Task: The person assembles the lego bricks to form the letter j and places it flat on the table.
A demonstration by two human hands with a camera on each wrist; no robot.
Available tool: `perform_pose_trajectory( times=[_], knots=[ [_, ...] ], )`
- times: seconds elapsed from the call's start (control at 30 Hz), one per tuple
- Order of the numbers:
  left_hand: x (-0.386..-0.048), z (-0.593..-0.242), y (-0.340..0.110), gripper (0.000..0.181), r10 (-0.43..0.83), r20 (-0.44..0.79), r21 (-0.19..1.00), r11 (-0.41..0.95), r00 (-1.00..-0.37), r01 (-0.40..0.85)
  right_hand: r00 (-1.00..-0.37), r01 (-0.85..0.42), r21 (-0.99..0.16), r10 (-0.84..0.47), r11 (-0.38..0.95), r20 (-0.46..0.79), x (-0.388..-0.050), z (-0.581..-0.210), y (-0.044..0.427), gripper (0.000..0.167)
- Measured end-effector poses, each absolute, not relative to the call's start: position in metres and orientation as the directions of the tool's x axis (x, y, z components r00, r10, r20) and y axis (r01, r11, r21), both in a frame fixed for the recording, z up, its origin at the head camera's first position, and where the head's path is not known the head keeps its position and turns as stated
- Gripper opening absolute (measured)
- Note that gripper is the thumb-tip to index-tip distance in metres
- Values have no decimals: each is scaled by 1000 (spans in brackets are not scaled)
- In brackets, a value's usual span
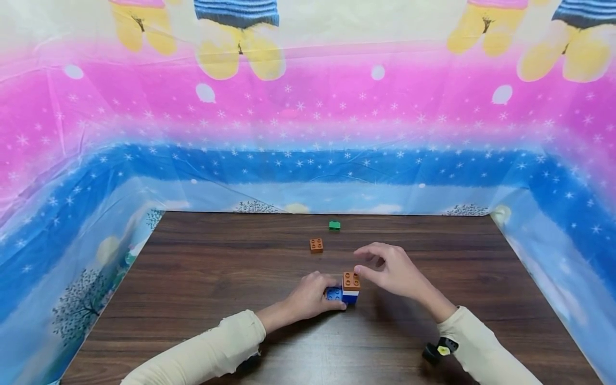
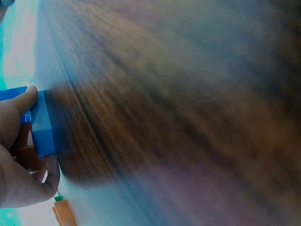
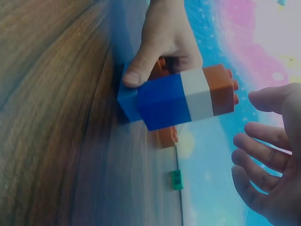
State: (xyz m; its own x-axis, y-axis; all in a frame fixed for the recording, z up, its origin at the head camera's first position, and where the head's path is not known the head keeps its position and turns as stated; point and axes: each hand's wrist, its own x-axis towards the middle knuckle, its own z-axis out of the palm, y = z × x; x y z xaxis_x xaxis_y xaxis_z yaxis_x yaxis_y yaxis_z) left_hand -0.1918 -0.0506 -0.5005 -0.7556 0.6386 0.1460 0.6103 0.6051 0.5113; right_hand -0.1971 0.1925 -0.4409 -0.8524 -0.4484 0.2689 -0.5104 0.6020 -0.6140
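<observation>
My left hand (image 1: 308,297) grips a light blue toy building brick (image 1: 333,293) low on the table, its thumb along the near side. In the right wrist view, a stack joined to that brick shows a dark blue brick (image 3: 164,101), a white brick (image 3: 196,95) and an orange brick (image 3: 219,90) on top. Another orange brick (image 2: 27,155) sits against the light blue one inside the left hand, partly hidden by the fingers. My right hand (image 1: 394,271) hovers just right of the stack's top, fingers loosely bent and apart from the bricks, holding nothing.
Farther back on the brown wooden table (image 1: 216,256) lie a loose orange brick (image 1: 316,246) and a smaller-looking green brick (image 1: 334,226). A patterned cloth (image 1: 308,166) hangs along the table's back and sides. A dark wrist strap (image 1: 447,345) circles the right sleeve.
</observation>
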Motion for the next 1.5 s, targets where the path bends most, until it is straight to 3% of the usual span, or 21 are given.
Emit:
perform_pose_trajectory(
  times=[0.87,1.5],
  knots=[
    [-192,-500,-51,47,631,133,506,620,-764,600,-856,-487,-608,-482,628,188,-269,-475,181,39],
    [-191,-500,-53,47,627,112,522,623,-771,583,-825,-528,-588,-536,613,181,-308,-502,143,47]
  ],
)
